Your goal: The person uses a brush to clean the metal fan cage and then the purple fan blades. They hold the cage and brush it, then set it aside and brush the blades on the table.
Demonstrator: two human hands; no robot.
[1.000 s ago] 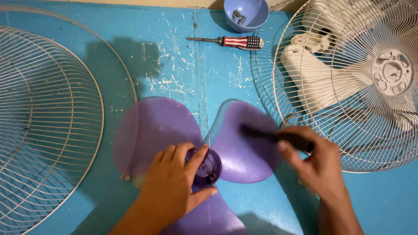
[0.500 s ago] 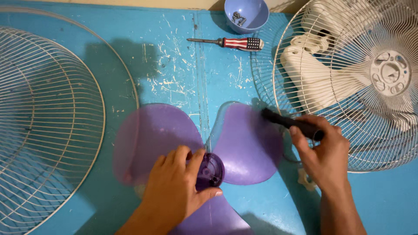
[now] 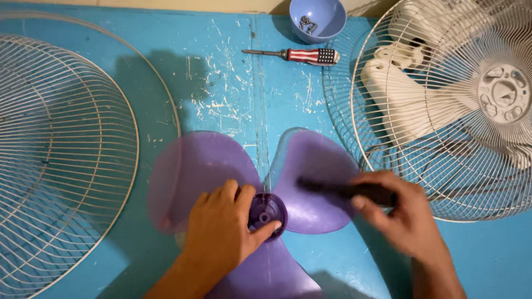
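A translucent purple three-bladed fan blade (image 3: 310,171) lies flat on the blue table (image 3: 221,83). My left hand (image 3: 219,235) rests on it, fingers and thumb wrapped around the round purple hub (image 3: 269,209). My right hand (image 3: 396,213) grips a dark brush-like tool (image 3: 332,188) by its handle. The tool's blurred tip lies over the right blade, close to the hub.
A loose wire fan guard (image 3: 61,155) lies at the left. A cream fan motor housing with its rear wire guard (image 3: 443,105) lies at the right. At the back sit a striped-handle screwdriver (image 3: 305,55) and a blue bowl (image 3: 318,19) holding screws.
The tool in my right hand swept from the blade's right edge back across the blade toward the hub. My left hand stayed on the hub.
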